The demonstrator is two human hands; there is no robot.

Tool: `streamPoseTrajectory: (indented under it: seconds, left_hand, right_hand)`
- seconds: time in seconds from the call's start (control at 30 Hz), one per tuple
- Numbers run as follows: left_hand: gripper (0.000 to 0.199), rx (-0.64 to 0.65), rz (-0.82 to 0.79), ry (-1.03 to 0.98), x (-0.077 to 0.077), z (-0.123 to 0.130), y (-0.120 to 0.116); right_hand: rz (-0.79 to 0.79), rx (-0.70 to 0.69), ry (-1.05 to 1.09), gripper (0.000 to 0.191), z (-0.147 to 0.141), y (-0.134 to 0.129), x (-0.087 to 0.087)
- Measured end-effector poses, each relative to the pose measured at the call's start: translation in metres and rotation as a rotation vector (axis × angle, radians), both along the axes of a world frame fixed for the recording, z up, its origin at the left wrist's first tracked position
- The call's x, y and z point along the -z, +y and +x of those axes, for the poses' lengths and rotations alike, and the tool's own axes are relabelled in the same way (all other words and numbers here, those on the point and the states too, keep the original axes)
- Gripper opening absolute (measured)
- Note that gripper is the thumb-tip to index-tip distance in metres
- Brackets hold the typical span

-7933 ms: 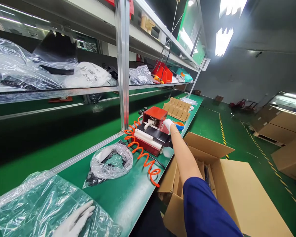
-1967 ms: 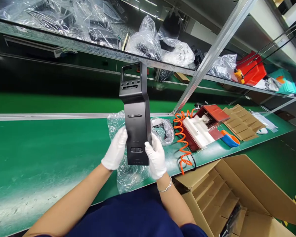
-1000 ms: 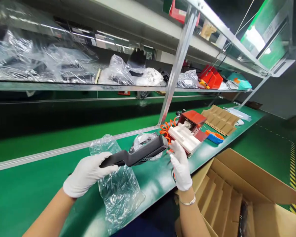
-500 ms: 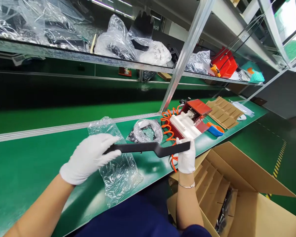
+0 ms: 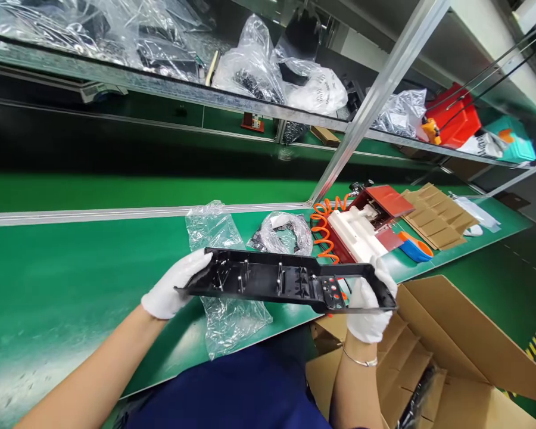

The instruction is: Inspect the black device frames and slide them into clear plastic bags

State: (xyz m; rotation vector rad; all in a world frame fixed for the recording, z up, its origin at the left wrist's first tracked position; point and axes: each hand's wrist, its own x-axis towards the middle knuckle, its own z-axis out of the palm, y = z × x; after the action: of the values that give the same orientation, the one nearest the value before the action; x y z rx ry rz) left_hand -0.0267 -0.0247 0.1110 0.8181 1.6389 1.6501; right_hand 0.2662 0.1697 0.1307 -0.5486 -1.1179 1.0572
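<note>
A long black plastic housing [image 5: 261, 280] is held up above the bench, its hollow inside with several posts facing me. My left hand [image 5: 176, 286], in a white glove, is closed on its left end. Gloved in white too, my right hand [image 5: 368, 310] grips the right end, with fingers passing through the opening there. Beneath the housing lies a clear plastic bag [image 5: 234, 328], partly covered by it. Just behind stands a ring-shaped bundle in clear wrap [image 5: 288, 232].
On the green bench [image 5: 93, 268] sit a red and white fixture [image 5: 361, 229], a coiled orange hose [image 5: 322, 229], a blue and orange tape roll [image 5: 415, 247] and a cardboard divider [image 5: 442, 214]. An open carton [image 5: 464, 333] stands at lower right. Bagged parts [image 5: 254, 71] fill the shelf.
The black housing has been turned from its thin edge so its hollow inside faces me. Both hands still hold its ends. My view has shifted, and things sit further right or lower.
</note>
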Motion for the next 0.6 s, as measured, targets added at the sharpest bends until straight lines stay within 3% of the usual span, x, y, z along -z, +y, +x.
streamPoseTrajectory:
  seconds: [0.1,0.23,0.3,0.37,0.47,0.6]
  left_hand:
    - [0.040,-0.073,-0.030,-0.224,-0.003,0.000,-0.004]
    - [0.043,-0.178,-0.049,-0.172,-0.015,0.002,-0.010]
    - [0.042,-0.182,-0.050,-0.088,-0.020,0.003,-0.010]
    - [0.042,-0.183,-0.055,-0.043,-0.022,0.003,-0.010]
    - [0.043,-0.193,-0.053,-0.065,-0.022,0.003,-0.009]
    - [0.045,-0.196,-0.089,-0.082,-0.023,0.002,-0.009]
  right_hand:
    - [-0.241,-0.112,-0.084,0.036,0.014,0.003,0.004]
    - [-0.452,-0.302,-0.171,0.043,0.029,0.006,0.011]
    - [-0.474,-0.347,-0.205,0.048,0.031,0.005,0.012]
    - [-0.470,-0.340,-0.218,0.039,0.030,0.003,0.012]
    - [-0.497,-0.320,-0.189,0.032,0.028,0.001,0.011]
    - [-0.484,-0.395,-0.244,0.025,0.032,0.003,0.011]
